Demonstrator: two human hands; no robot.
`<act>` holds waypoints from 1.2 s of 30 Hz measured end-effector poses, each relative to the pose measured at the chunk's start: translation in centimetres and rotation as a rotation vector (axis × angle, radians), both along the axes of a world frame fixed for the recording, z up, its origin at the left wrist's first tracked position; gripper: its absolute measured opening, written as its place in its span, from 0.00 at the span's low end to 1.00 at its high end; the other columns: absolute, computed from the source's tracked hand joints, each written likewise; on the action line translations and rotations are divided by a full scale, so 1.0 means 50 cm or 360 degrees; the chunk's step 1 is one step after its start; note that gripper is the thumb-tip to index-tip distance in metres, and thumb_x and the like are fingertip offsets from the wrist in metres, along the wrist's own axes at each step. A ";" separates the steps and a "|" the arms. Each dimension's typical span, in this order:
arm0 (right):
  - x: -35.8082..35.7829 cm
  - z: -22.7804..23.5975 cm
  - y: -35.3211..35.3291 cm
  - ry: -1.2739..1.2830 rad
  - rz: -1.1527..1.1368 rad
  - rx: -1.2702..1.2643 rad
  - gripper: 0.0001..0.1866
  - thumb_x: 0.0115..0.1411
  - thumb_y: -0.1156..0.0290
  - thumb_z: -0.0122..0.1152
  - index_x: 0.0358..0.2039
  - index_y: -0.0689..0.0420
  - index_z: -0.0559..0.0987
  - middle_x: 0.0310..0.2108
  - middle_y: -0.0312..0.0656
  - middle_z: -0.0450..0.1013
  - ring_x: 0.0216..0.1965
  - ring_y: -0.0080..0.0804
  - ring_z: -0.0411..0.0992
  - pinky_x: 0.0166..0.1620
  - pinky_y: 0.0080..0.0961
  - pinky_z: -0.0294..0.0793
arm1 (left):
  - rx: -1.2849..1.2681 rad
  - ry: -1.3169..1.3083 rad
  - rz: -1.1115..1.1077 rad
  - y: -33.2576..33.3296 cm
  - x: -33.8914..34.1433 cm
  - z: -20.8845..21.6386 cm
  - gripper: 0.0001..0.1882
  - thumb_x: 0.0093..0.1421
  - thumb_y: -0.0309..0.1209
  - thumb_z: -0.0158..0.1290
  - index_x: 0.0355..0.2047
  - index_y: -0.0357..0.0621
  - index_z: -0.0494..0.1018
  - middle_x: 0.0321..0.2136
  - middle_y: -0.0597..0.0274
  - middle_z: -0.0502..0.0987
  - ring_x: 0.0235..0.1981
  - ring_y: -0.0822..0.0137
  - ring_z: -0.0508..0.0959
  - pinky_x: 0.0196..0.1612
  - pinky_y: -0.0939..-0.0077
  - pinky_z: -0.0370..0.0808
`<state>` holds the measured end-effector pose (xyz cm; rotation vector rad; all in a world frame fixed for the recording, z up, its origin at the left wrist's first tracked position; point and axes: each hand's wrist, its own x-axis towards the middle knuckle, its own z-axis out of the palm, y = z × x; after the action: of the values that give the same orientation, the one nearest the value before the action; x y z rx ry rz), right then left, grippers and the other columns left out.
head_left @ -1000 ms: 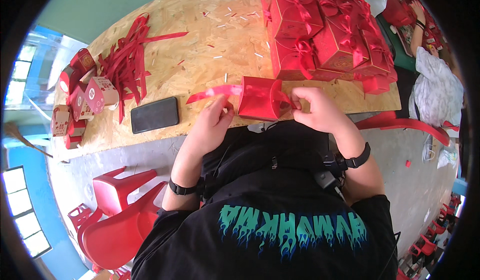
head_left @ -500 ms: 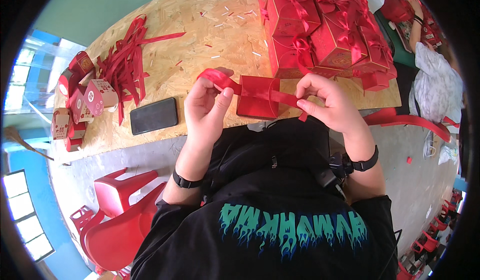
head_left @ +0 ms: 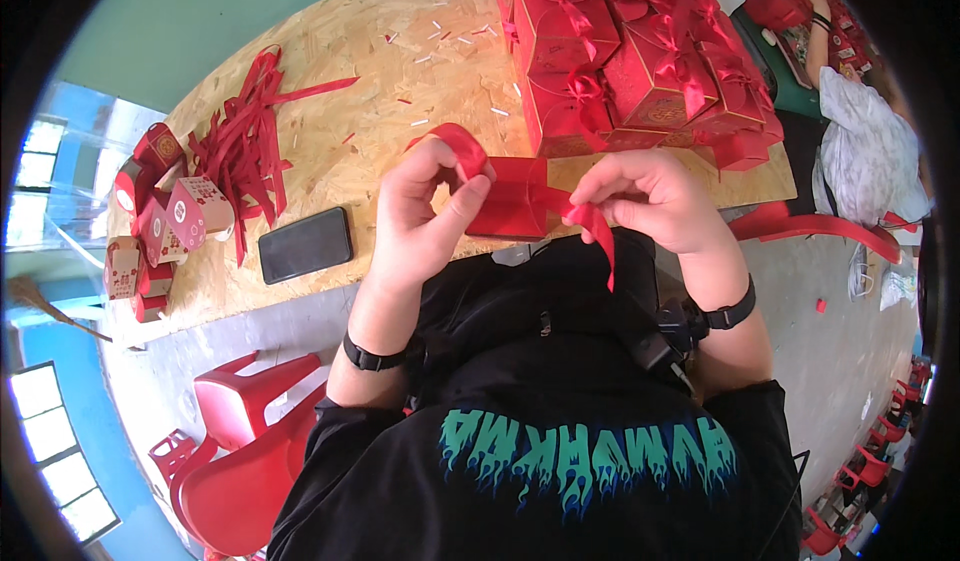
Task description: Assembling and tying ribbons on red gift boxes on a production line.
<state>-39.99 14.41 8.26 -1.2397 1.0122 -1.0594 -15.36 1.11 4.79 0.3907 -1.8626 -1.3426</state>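
A small red box (head_left: 508,211) rests near the front edge of the wooden table, between my hands. A red ribbon (head_left: 466,147) runs across the box, its left part looped up over my fingers. My left hand (head_left: 425,196) pinches that part between thumb and fingers. To the right of the box, my right hand (head_left: 640,201) grips the other part of the same ribbon, and a loose tail hangs down below the fingertips. The underside of the ribbon where it meets the box is partly hidden by my left hand.
Stacked red boxes with bows (head_left: 640,71) stand at the back right. A heap of loose red ribbons (head_left: 245,146), a black phone (head_left: 306,245) and small patterned boxes (head_left: 195,211) lie to the left. Red plastic chairs (head_left: 240,461) stand below the table. Another person's sleeve (head_left: 870,151) shows at right.
My right hand has moved slightly left, toward the box, and the ribbon's tail there hangs longer. My left hand has shifted a little right, raising the ribbon loop.
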 end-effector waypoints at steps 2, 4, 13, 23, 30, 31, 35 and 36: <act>0.006 -0.002 -0.006 0.0021 -0.0010 -0.0057 0.16 0.57 0.89 0.56 0.45 0.63 0.81 0.43 0.41 0.81 0.47 0.30 0.80 0.53 0.25 0.77 | -0.0033 0.0002 0.0009 0.000 -0.011 0.008 0.05 0.58 0.20 0.57 0.30 0.39 0.71 0.30 0.64 0.76 0.34 0.72 0.73 0.41 0.75 0.70; 0.016 -0.003 -0.011 0.0127 -0.0071 -0.0115 0.15 0.57 0.88 0.58 0.44 0.62 0.82 0.42 0.40 0.81 0.45 0.29 0.80 0.51 0.25 0.77 | -0.0065 0.0004 0.0020 -0.001 -0.022 0.010 0.06 0.57 0.21 0.58 0.30 0.38 0.71 0.29 0.64 0.75 0.35 0.71 0.73 0.42 0.73 0.70; 0.056 0.016 -0.030 0.0765 -0.0250 -0.0522 0.07 0.59 0.79 0.62 0.38 0.61 0.82 0.33 0.42 0.80 0.38 0.27 0.78 0.43 0.23 0.75 | 0.0012 -0.0246 0.0309 0.013 -0.041 0.014 0.06 0.56 0.19 0.58 0.31 0.38 0.71 0.25 0.61 0.74 0.24 0.69 0.75 0.30 0.76 0.73; 0.051 0.011 -0.021 0.0874 -0.0423 -0.0809 0.07 0.60 0.81 0.61 0.38 0.62 0.82 0.30 0.42 0.79 0.27 0.25 0.76 0.31 0.21 0.73 | -0.0444 -0.0389 0.0086 0.026 -0.042 0.051 0.12 0.53 0.22 0.64 0.38 0.38 0.76 0.35 0.54 0.79 0.35 0.57 0.81 0.39 0.68 0.78; 0.055 0.032 -0.032 0.0958 -0.0391 -0.0778 0.07 0.57 0.81 0.63 0.37 0.61 0.82 0.29 0.41 0.77 0.26 0.31 0.75 0.32 0.24 0.74 | -0.0596 -0.0397 -0.0018 0.034 -0.044 0.042 0.18 0.50 0.24 0.64 0.44 0.38 0.79 0.42 0.51 0.79 0.42 0.50 0.81 0.45 0.63 0.80; 0.058 0.030 -0.040 0.0984 -0.0409 -0.0939 0.06 0.57 0.80 0.64 0.36 0.61 0.82 0.30 0.41 0.77 0.29 0.34 0.76 0.34 0.26 0.75 | -0.0597 -0.0398 -0.0018 0.033 -0.044 0.039 0.18 0.50 0.24 0.64 0.44 0.38 0.79 0.42 0.51 0.79 0.42 0.50 0.81 0.45 0.63 0.80; 0.075 0.045 -0.058 0.1061 -0.0474 -0.1130 0.05 0.55 0.77 0.67 0.33 0.60 0.81 0.34 0.41 0.74 0.35 0.40 0.76 0.39 0.31 0.77 | -0.0530 -0.0351 -0.0019 0.033 -0.043 0.027 0.16 0.52 0.23 0.63 0.43 0.36 0.79 0.39 0.50 0.79 0.38 0.51 0.82 0.43 0.65 0.79; 0.075 0.042 -0.065 0.1068 -0.0489 -0.1152 0.08 0.54 0.76 0.69 0.35 0.60 0.81 0.36 0.41 0.73 0.35 0.41 0.76 0.40 0.30 0.77 | -0.0466 -0.0323 -0.0020 0.033 -0.043 0.026 0.15 0.52 0.22 0.64 0.41 0.34 0.79 0.37 0.50 0.80 0.36 0.51 0.82 0.43 0.66 0.78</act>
<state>-36.22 11.16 10.34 -2.1736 1.4128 -1.3425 -17.49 2.77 6.08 0.3731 -2.1952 -1.0473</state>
